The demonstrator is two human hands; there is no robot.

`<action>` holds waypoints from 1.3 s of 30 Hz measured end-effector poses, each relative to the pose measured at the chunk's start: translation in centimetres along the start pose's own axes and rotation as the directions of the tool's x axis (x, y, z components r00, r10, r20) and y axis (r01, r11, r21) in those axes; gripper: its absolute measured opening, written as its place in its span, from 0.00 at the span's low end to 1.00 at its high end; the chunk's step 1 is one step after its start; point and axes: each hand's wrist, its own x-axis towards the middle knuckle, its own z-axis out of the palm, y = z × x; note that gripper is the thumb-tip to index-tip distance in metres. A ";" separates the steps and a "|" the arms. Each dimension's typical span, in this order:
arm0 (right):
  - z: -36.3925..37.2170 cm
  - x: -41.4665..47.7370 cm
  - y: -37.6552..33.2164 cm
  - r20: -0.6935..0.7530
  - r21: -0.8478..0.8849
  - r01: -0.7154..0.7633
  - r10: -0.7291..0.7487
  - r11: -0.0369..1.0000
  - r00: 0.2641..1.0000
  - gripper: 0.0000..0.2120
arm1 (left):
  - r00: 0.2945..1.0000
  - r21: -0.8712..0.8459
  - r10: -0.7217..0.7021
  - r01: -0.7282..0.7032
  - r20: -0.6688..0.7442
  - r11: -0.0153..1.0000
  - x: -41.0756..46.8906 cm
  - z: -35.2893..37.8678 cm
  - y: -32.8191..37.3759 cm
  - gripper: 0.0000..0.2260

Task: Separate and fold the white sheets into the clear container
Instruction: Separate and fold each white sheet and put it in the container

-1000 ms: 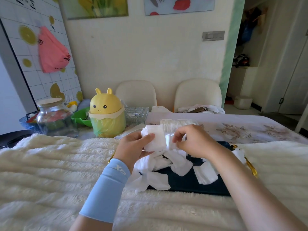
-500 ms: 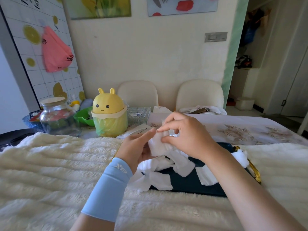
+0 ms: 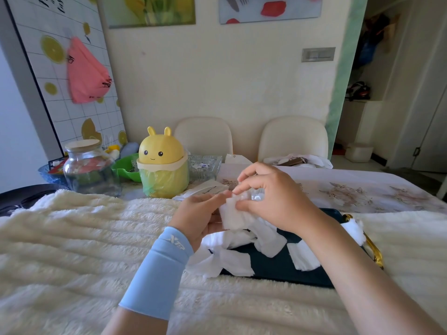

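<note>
Both hands meet above the dark tray (image 3: 278, 267). My left hand (image 3: 196, 216) holds a small white sheet (image 3: 233, 213) from the left side. My right hand (image 3: 271, 197) pinches the same sheet from above, its fingers curled over it. A bit of clear plastic, the clear container (image 3: 256, 195), shows under my right fingers; most of it is hidden. Several loose white sheets (image 3: 232, 257) lie scattered on the tray below my hands.
A fluffy cream blanket (image 3: 79, 240) covers the near table. Behind it stand a yellow bunny bin (image 3: 162, 163), a glass jar (image 3: 89, 168), a green bowl (image 3: 125, 165) and a glass dish (image 3: 205, 165). Two cream chairs (image 3: 292, 139) stand at the wall.
My right hand has come over the top of the sheet and the container, covering them. Both hands have dropped slightly toward the tray.
</note>
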 end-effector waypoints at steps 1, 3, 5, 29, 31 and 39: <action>0.0 0.0 0.1 -0.027 -0.015 0.018 -0.018 1.000 0.999 0.09 | 1.000 0.006 -0.004 0.004 0.005 1.000 0.0 0.0 -0.1 0.10; -0.1 0.0 0.1 -0.062 -0.045 0.059 -0.062 0.997 0.996 0.08 | 1.000 0.014 -0.003 0.003 0.001 1.000 0.0 0.0 -0.1 0.11; -0.1 0.0 0.0 -0.046 -0.047 0.074 -0.076 0.996 0.996 0.08 | 1.000 0.031 -0.001 0.001 -0.001 1.000 0.0 0.1 -0.2 0.11; -3.9 -0.3 -1.0 0.211 0.397 -0.212 0.136 0.893 0.968 0.12 | 0.978 0.230 0.135 -0.096 -0.157 0.968 0.0 1.0 -0.3 0.08; -3.2 -0.4 -1.0 0.253 0.307 -0.219 0.142 0.926 0.957 0.15 | 0.982 0.247 0.138 -0.103 -0.130 0.964 -0.3 1.2 -0.3 0.09; -4.0 -0.3 -1.5 0.216 0.373 -0.288 0.219 0.882 0.951 0.16 | 0.988 0.258 0.122 -0.094 -0.094 0.961 -0.3 1.0 -0.1 0.09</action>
